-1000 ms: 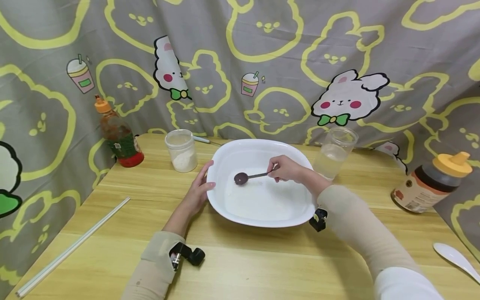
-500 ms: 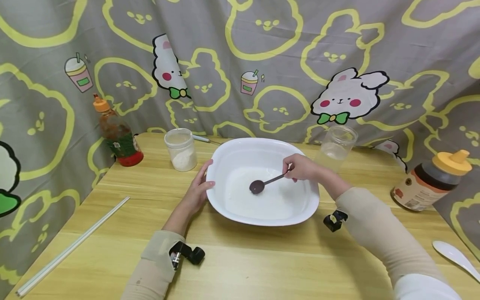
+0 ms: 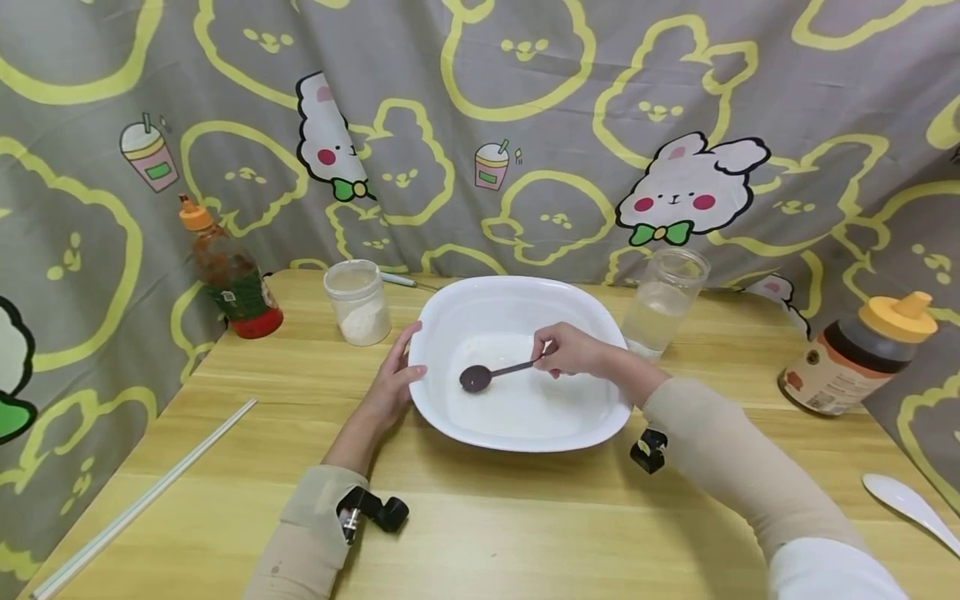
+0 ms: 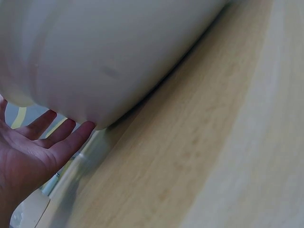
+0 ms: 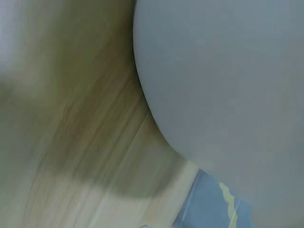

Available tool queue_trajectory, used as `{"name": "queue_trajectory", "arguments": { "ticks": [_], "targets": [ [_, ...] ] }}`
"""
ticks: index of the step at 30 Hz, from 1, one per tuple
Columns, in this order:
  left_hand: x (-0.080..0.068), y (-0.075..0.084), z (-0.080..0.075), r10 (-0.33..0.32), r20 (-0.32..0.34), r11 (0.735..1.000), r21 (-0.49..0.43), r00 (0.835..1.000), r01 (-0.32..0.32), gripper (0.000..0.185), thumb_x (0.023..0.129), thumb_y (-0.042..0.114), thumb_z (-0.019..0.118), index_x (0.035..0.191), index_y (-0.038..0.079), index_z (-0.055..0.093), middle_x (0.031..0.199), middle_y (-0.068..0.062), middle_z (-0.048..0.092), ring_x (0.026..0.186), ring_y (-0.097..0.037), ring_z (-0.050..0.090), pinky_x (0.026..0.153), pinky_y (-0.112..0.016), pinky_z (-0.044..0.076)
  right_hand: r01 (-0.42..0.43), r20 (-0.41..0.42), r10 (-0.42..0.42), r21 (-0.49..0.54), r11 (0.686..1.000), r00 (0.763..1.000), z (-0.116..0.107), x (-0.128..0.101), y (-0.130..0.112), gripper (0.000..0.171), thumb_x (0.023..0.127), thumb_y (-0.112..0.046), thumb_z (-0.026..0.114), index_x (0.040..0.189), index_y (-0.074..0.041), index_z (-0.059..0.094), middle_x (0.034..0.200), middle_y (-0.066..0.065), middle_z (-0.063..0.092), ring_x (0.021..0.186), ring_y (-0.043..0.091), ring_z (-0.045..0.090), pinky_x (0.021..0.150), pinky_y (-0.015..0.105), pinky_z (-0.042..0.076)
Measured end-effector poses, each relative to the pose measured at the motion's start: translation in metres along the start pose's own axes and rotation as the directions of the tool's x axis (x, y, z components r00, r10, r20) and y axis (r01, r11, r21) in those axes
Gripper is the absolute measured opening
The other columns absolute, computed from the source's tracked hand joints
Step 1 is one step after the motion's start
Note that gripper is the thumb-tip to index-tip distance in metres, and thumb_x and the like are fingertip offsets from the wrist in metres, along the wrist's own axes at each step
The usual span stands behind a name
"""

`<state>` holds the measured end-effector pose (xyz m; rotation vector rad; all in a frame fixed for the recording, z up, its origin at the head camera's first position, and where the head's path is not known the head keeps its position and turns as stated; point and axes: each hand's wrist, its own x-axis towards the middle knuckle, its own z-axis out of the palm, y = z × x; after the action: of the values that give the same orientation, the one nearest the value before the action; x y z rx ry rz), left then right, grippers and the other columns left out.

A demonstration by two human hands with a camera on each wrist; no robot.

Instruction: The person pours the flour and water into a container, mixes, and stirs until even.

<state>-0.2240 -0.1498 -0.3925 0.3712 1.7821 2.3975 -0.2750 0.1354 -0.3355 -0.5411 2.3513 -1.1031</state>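
Observation:
A large white dish (image 3: 592, 312) stands in the middle of the wooden table, holding a thin layer of white stuff. My right hand (image 3: 567, 349) pinches the handle of a dark spoon (image 3: 484, 375), whose bowl rests low in the dish left of centre. My left hand (image 3: 393, 379) lies with straight fingers against the dish's left rim. In the left wrist view the fingers (image 4: 57, 137) touch the dish's outer wall (image 4: 104, 57). The right wrist view shows only the dish's underside (image 5: 228, 80) and table; that hand is out of it.
A jar of white powder (image 3: 358, 302) and a red sauce bottle (image 3: 229, 271) stand at the back left. A clear glass jar (image 3: 665, 301) is right of the dish, a yellow-capped bottle (image 3: 858, 354) far right, a white spoon (image 3: 909, 504) near the right edge, a white rod (image 3: 142, 500) front left.
The spoon's bowl swung right across the dish and has come back to the left of centre. My left hand stays on the rim.

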Motion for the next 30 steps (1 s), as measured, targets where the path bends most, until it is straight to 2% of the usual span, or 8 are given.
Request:
{"name": "queue_trajectory", "arguments": {
  "ticks": [7,9,13,16,21,25,28,30],
  "targets": [
    [0.000,-0.003,0.000,0.007,-0.010,1.000,-0.011,1.000,-0.007,0.066,0.076,0.005,0.047,0.135,0.019,0.022,0.128,-0.021,0.029,0.107,-0.037,0.037,0.072,-0.039,0.048,0.116,0.129,-0.105,-0.084,0.990,0.986,-0.015,-0.021,0.001,0.004,0.080,0.001,0.053,0.077,-0.001,0.055,0.052,0.005,0.049,0.043,0.011,0.036,0.041,0.020,0.029],
    [0.000,-0.003,0.000,0.004,-0.010,1.000,-0.013,1.000,-0.005,0.066,0.076,0.005,0.047,0.135,0.020,0.022,0.128,-0.021,0.029,0.107,-0.037,0.037,0.073,-0.040,0.047,0.150,0.111,-0.134,-0.149,0.977,0.985,-0.024,-0.027,0.003,0.006,0.079,0.003,0.053,0.075,-0.001,0.055,0.053,0.004,0.049,0.045,0.011,0.041,0.043,0.020,0.032],
    [0.000,-0.002,0.001,0.004,-0.006,1.000,-0.018,1.000,-0.004,0.067,0.075,0.005,0.047,0.135,0.018,0.022,0.128,-0.022,0.028,0.107,-0.037,0.036,0.074,-0.040,0.047,0.121,0.004,-0.124,-0.259,0.958,0.992,-0.039,-0.032,0.004,0.007,0.078,0.003,0.055,0.073,-0.002,0.055,0.053,0.004,0.049,0.047,0.014,0.044,0.043,0.023,0.034],
    [-0.001,-0.001,0.000,0.007,-0.007,1.000,-0.024,1.000,-0.007,0.067,0.075,0.004,0.046,0.135,0.017,0.021,0.128,-0.023,0.028,0.105,-0.036,0.038,0.072,-0.038,0.048,0.064,-0.050,-0.079,-0.253,0.965,0.996,-0.041,-0.025,0.003,0.003,0.079,0.000,0.055,0.076,0.000,0.055,0.053,0.005,0.049,0.047,0.014,0.043,0.042,0.023,0.033],
    [-0.001,-0.003,-0.001,0.005,-0.005,0.999,-0.039,1.000,-0.005,0.067,0.075,0.004,0.047,0.135,0.017,0.021,0.126,-0.020,0.030,0.103,-0.032,0.041,0.070,-0.035,0.049,0.046,-0.065,-0.058,-0.168,0.985,0.996,-0.026,-0.004,0.004,0.003,0.080,-0.002,0.055,0.078,-0.001,0.055,0.050,0.005,0.049,0.041,0.012,0.038,0.039,0.021,0.030],
    [-0.002,-0.004,-0.001,0.016,-0.003,0.999,-0.042,1.000,-0.016,0.068,0.074,0.005,0.047,0.136,0.017,0.021,0.124,-0.020,0.031,0.104,-0.034,0.040,0.071,-0.035,0.049,0.047,0.014,-0.046,-0.086,0.995,0.999,-0.013,0.000,0.004,0.003,0.080,-0.002,0.055,0.079,0.000,0.056,0.050,0.006,0.049,0.040,0.011,0.034,0.038,0.020,0.027],
    [-0.001,-0.003,-0.001,0.013,0.001,1.000,-0.028,1.000,-0.013,0.068,0.075,0.006,0.047,0.136,0.018,0.020,0.125,-0.021,0.031,0.105,-0.037,0.038,0.073,-0.037,0.048,0.060,0.084,-0.052,-0.090,0.994,0.995,-0.014,-0.006,0.003,0.003,0.080,-0.003,0.055,0.078,-0.002,0.056,0.050,0.006,0.050,0.041,0.010,0.035,0.039,0.020,0.027],
    [-0.001,-0.002,-0.001,0.008,0.003,1.000,-0.019,1.000,-0.008,0.068,0.075,0.006,0.047,0.136,0.018,0.020,0.126,-0.022,0.030,0.107,-0.039,0.037,0.074,-0.039,0.047,0.103,0.088,-0.092,-0.128,0.986,0.992,-0.019,-0.011,0.003,0.005,0.079,-0.003,0.055,0.074,-0.005,0.056,0.050,0.005,0.050,0.041,0.011,0.037,0.038,0.020,0.029]
  ]
}}
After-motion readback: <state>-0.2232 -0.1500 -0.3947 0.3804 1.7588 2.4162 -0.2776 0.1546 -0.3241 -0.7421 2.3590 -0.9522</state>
